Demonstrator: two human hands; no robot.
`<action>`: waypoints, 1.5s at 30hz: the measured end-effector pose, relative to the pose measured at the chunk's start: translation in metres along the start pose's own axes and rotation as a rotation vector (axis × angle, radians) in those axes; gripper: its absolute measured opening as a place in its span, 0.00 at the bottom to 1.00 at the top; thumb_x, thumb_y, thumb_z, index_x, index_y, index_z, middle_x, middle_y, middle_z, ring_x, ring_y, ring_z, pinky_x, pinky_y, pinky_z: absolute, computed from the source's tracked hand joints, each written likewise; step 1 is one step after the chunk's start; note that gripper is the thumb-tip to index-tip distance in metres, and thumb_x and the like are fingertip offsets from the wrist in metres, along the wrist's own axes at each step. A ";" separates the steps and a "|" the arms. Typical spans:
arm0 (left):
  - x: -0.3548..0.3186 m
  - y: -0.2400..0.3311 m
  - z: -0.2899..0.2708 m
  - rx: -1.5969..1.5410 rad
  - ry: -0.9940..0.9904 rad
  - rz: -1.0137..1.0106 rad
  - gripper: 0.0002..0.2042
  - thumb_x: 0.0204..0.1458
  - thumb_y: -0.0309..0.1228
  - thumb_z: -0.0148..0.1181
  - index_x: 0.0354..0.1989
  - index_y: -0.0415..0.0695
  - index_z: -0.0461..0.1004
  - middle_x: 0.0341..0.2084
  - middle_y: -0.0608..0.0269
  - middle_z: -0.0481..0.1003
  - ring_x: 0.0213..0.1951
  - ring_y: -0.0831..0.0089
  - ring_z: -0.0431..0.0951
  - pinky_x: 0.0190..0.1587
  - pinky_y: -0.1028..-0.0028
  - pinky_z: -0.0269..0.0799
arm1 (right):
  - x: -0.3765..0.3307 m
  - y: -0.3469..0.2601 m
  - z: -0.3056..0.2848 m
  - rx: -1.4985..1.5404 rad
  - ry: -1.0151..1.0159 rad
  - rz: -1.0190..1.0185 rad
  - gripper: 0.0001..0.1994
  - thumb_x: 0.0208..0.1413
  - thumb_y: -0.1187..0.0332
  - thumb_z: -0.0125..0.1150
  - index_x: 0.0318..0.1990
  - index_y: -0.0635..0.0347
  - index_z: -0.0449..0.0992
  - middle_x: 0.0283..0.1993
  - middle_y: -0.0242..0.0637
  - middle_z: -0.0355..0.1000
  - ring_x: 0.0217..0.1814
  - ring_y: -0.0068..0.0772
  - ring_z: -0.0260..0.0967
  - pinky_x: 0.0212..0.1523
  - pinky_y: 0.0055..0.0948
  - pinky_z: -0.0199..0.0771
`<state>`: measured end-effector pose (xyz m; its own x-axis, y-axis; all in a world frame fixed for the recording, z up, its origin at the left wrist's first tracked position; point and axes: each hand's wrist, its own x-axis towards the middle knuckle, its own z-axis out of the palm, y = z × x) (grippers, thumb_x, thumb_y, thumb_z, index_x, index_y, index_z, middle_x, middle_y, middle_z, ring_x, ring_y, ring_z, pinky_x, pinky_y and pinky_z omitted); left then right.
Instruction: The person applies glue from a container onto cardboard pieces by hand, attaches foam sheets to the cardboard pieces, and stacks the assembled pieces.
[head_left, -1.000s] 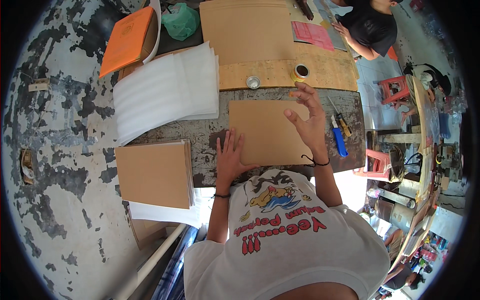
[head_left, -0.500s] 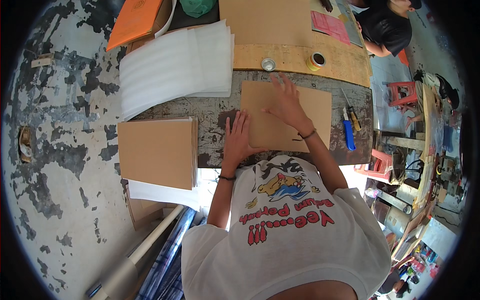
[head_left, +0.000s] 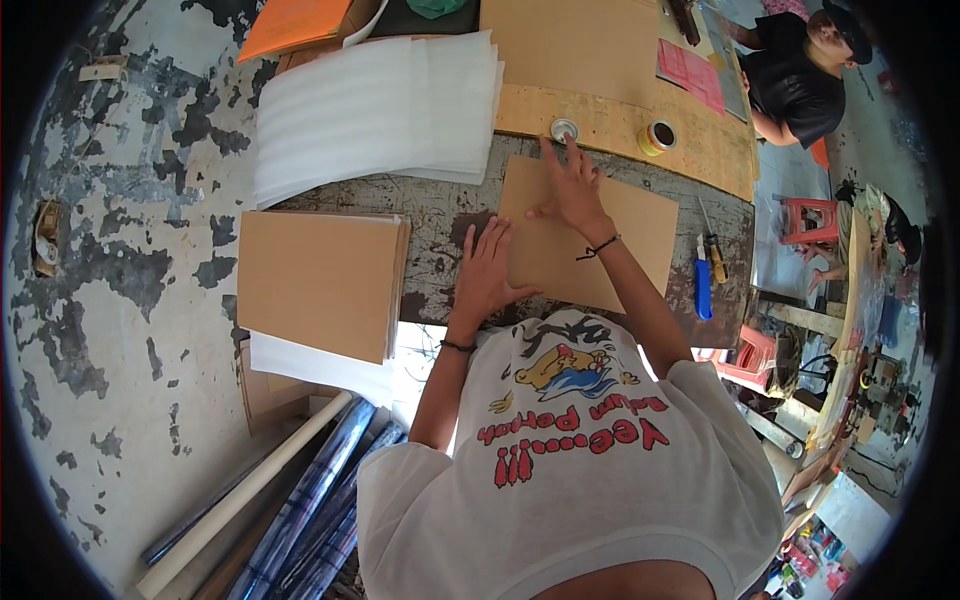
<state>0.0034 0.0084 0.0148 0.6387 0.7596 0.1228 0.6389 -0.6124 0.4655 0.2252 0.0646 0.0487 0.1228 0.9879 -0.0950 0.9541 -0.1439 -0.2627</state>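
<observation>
A flat brown cardboard sheet (head_left: pixel 630 225) lies before me on the dark worn table (head_left: pixel 440 235). My left hand (head_left: pixel 487 272) rests at its left edge, fingers spread, thumb along the near side. Over the sheet's far left part is my right hand (head_left: pixel 578 190), fingers apart and nothing in them; whether its fingertips touch the cardboard I cannot tell. Just beyond those fingertips sits a round metal lid (head_left: pixel 564 131). Right of the sheet lie a blue-handled cutter (head_left: pixel 703 285) and a screwdriver-like tool with a yellow-and-black handle (head_left: pixel 717 262).
White foam sheets (head_left: pixel 375 115) lie at the far left, with a stack of brown boards (head_left: pixel 318 285) nearer. An open can (head_left: pixel 656 138) stands on the wooden board (head_left: pixel 610 125). Rolls of plastic film (head_left: pixel 310 500) lean below left. A person in black (head_left: pixel 800 75) is at the far right.
The view has shifted slightly. My right hand has drawn a little toward the sheet's left edge, nearer my left hand, which stays at that edge.
</observation>
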 end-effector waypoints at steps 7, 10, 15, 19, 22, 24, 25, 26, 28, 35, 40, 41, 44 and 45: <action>0.001 0.000 0.000 -0.019 0.025 -0.005 0.55 0.39 0.70 0.65 0.68 0.39 0.59 0.68 0.51 0.62 0.73 0.58 0.55 0.75 0.49 0.40 | -0.010 0.004 -0.015 -0.010 0.065 -0.027 0.49 0.43 0.59 0.77 0.74 0.43 0.55 0.74 0.50 0.48 0.73 0.60 0.49 0.64 0.65 0.53; 0.000 0.001 -0.001 -0.026 0.024 -0.002 0.55 0.39 0.70 0.65 0.68 0.39 0.59 0.68 0.51 0.62 0.73 0.57 0.55 0.75 0.49 0.40 | -0.028 0.005 -0.002 -0.074 0.049 -0.242 0.36 0.52 0.70 0.66 0.70 0.50 0.62 0.72 0.50 0.52 0.72 0.56 0.52 0.66 0.60 0.53; -0.001 0.001 -0.001 -0.038 0.042 -0.005 0.54 0.39 0.70 0.66 0.68 0.41 0.60 0.67 0.53 0.62 0.73 0.59 0.55 0.75 0.49 0.40 | -0.033 -0.007 0.006 -0.172 0.109 -0.285 0.30 0.54 0.78 0.54 0.68 0.54 0.65 0.73 0.46 0.53 0.72 0.52 0.53 0.66 0.58 0.54; 0.001 0.002 -0.001 -0.037 0.048 -0.007 0.54 0.38 0.70 0.66 0.68 0.41 0.60 0.67 0.53 0.62 0.72 0.59 0.56 0.75 0.49 0.40 | -0.033 -0.004 0.011 -0.206 0.093 -0.302 0.31 0.53 0.77 0.54 0.68 0.53 0.64 0.73 0.46 0.52 0.72 0.52 0.53 0.66 0.58 0.53; 0.000 0.002 -0.001 -0.037 0.047 -0.004 0.54 0.39 0.70 0.66 0.68 0.41 0.60 0.67 0.53 0.62 0.72 0.59 0.56 0.75 0.49 0.40 | -0.037 -0.006 0.001 -0.151 0.150 -0.294 0.32 0.53 0.78 0.54 0.69 0.51 0.64 0.73 0.46 0.52 0.71 0.52 0.53 0.67 0.59 0.52; -0.001 0.002 -0.001 -0.048 0.047 -0.009 0.54 0.38 0.69 0.66 0.68 0.41 0.60 0.67 0.53 0.62 0.73 0.59 0.55 0.75 0.49 0.39 | -0.041 -0.008 -0.012 -0.134 0.172 -0.242 0.33 0.53 0.79 0.54 0.70 0.50 0.64 0.73 0.46 0.52 0.70 0.53 0.54 0.67 0.58 0.52; -0.001 0.001 -0.001 -0.049 0.046 -0.007 0.54 0.38 0.69 0.66 0.68 0.41 0.60 0.67 0.53 0.62 0.73 0.59 0.55 0.75 0.49 0.39 | -0.043 -0.009 -0.019 -0.135 0.172 -0.239 0.33 0.53 0.79 0.54 0.70 0.50 0.64 0.73 0.46 0.52 0.70 0.53 0.54 0.67 0.58 0.52; -0.002 0.001 -0.001 -0.045 0.047 -0.005 0.54 0.38 0.69 0.67 0.68 0.41 0.60 0.67 0.53 0.62 0.73 0.59 0.55 0.75 0.49 0.39 | -0.046 -0.009 -0.024 -0.131 0.211 -0.229 0.33 0.52 0.79 0.54 0.69 0.50 0.64 0.73 0.46 0.53 0.70 0.52 0.54 0.67 0.57 0.53; -0.002 0.001 -0.001 -0.041 0.048 -0.001 0.54 0.38 0.68 0.67 0.68 0.41 0.60 0.67 0.53 0.62 0.73 0.59 0.55 0.75 0.49 0.39 | -0.050 -0.009 -0.035 -0.127 0.251 -0.218 0.33 0.51 0.79 0.55 0.69 0.50 0.65 0.72 0.46 0.54 0.70 0.52 0.54 0.66 0.57 0.54; 0.000 0.004 -0.001 -0.031 0.041 -0.001 0.53 0.39 0.67 0.67 0.69 0.41 0.60 0.68 0.54 0.61 0.73 0.58 0.55 0.75 0.49 0.40 | -0.039 0.004 -0.006 -0.084 0.201 -0.283 0.32 0.53 0.78 0.54 0.69 0.45 0.67 0.72 0.47 0.53 0.69 0.55 0.54 0.67 0.56 0.54; 0.001 0.002 -0.001 -0.042 0.048 -0.012 0.53 0.39 0.68 0.67 0.69 0.41 0.60 0.68 0.54 0.61 0.73 0.58 0.55 0.75 0.49 0.40 | -0.034 0.007 0.023 -0.158 0.160 -0.288 0.30 0.54 0.75 0.54 0.68 0.45 0.67 0.73 0.46 0.52 0.70 0.54 0.53 0.66 0.57 0.53; 0.000 0.002 -0.001 -0.040 0.043 -0.016 0.53 0.39 0.67 0.67 0.69 0.41 0.60 0.68 0.54 0.61 0.73 0.59 0.55 0.75 0.50 0.40 | -0.035 0.005 0.019 -0.125 0.183 -0.268 0.31 0.54 0.75 0.54 0.68 0.44 0.67 0.73 0.45 0.52 0.70 0.54 0.53 0.66 0.56 0.53; -0.001 0.002 -0.003 -0.042 0.041 -0.017 0.53 0.40 0.67 0.67 0.69 0.41 0.60 0.68 0.54 0.61 0.73 0.59 0.55 0.75 0.50 0.40 | -0.036 0.001 0.009 -0.093 0.217 -0.241 0.31 0.54 0.75 0.54 0.68 0.43 0.66 0.73 0.45 0.52 0.71 0.54 0.53 0.67 0.55 0.53; 0.000 0.002 -0.004 -0.045 0.042 -0.014 0.53 0.40 0.67 0.67 0.69 0.41 0.61 0.68 0.54 0.61 0.73 0.60 0.55 0.75 0.50 0.40 | -0.037 0.000 0.007 -0.093 0.229 -0.233 0.31 0.55 0.74 0.54 0.68 0.43 0.66 0.73 0.46 0.52 0.71 0.53 0.53 0.67 0.55 0.53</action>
<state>0.0029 0.0079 0.0188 0.6106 0.7771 0.1523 0.6273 -0.5920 0.5061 0.2189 0.0277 0.0459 -0.0532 0.9825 0.1784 0.9833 0.0827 -0.1623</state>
